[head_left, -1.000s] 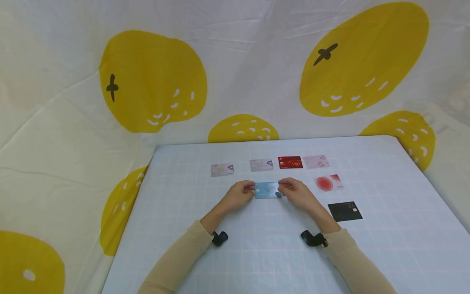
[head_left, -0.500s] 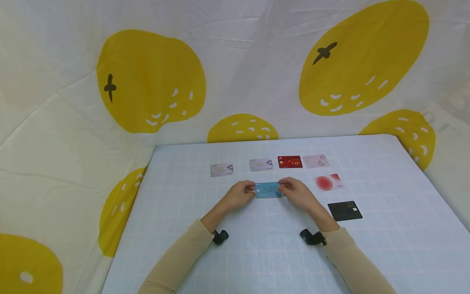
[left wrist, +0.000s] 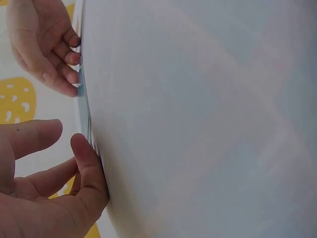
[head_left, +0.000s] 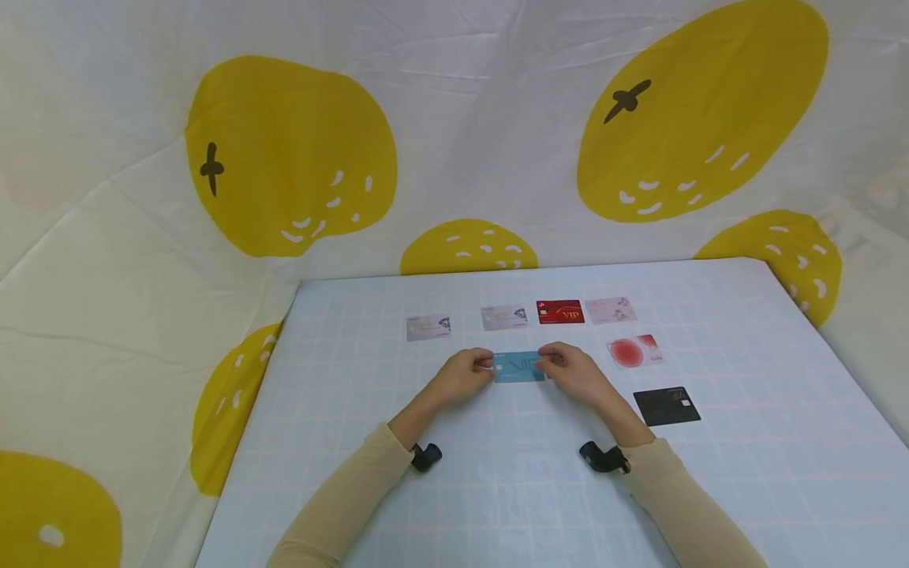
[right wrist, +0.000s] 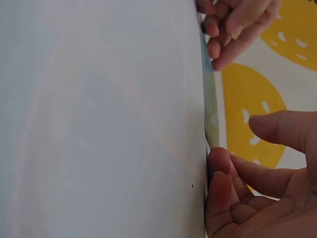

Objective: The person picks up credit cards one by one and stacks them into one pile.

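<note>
A light-blue card (head_left: 517,367) with "VIP" lettering lies flat on the table, its long side across the view. At its left end my left hand (head_left: 465,375) touches the edge with loosely bent fingers; in the left wrist view the thumb (left wrist: 37,135) stands apart from them. My right hand (head_left: 575,375) does the same at the opposite end. Its thumb (right wrist: 282,129) is raised clear of the card in the right wrist view, while the fingertips (right wrist: 219,161) rest low at the table surface. The wrist views catch the card almost edge-on.
Along the far side lie two silver-grey cards (head_left: 429,327), a red VIP card (head_left: 560,312) and a pale pink card (head_left: 611,310). To the right are a white card with a red circle (head_left: 635,352) and a black card (head_left: 667,406). A pale checked cloth covers the table (head_left: 511,489).
The bright glare on the blue card has gone and its lettering now shows clearly. Both hands have stayed almost where they were, at the card's two ends.
</note>
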A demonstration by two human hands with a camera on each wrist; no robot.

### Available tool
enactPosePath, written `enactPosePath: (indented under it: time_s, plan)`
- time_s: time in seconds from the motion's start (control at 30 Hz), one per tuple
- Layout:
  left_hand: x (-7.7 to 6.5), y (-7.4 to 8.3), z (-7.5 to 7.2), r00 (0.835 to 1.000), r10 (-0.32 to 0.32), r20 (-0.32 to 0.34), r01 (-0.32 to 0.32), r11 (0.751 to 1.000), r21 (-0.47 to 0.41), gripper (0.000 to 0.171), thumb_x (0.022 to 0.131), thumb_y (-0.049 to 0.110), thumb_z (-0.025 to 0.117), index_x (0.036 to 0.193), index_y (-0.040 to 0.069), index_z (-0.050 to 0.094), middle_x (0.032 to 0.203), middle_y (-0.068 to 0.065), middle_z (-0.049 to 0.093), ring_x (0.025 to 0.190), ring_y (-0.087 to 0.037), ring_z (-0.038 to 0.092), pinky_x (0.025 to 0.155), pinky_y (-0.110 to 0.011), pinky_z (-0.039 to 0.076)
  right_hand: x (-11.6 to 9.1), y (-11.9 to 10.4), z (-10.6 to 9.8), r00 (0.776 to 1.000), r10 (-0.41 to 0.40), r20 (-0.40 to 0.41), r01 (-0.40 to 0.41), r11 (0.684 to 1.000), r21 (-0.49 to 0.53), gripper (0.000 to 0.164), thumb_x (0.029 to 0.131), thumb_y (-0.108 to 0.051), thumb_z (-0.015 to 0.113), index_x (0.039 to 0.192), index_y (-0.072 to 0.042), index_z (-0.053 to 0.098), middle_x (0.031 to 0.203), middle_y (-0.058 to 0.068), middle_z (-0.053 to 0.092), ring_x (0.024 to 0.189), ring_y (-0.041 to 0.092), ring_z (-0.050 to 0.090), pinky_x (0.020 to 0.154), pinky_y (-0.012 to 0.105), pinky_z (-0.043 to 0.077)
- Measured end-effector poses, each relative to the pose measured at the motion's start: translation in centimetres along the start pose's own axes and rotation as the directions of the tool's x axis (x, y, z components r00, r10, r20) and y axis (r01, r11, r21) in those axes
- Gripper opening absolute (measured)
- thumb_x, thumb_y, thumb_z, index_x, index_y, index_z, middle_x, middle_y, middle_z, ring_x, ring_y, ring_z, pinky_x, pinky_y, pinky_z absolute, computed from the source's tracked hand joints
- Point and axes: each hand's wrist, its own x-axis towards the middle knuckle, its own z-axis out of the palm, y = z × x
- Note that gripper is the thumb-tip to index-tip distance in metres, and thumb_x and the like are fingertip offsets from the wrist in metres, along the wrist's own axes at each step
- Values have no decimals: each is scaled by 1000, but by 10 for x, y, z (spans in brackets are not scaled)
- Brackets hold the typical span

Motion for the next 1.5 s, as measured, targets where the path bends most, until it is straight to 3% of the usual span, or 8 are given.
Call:
enactPosePath:
  time_s: [0.83,1.5]
  plan:
    - [1,-1,2,1000,-14,-13,14,1000,-1,41,98,21,64,134,4,61,119,-7,65,109,-22,61,94,-37,49,0,-3,1,1000,4,14,-5,1000,11,41,99,-25,64,132,-1,59,128,19,61,106,33,59,89,45,55]
    - [-2,-3,2,1000,19,-16,-19,1000,-11,42,97,24,65,133,3,61,120,-7,65,110,-20,62,95,-36,49,0,0,0,1000,-7,7,7,1000,-18,42,98,-26,66,132,-2,59,114,13,63,101,30,58,85,41,55]
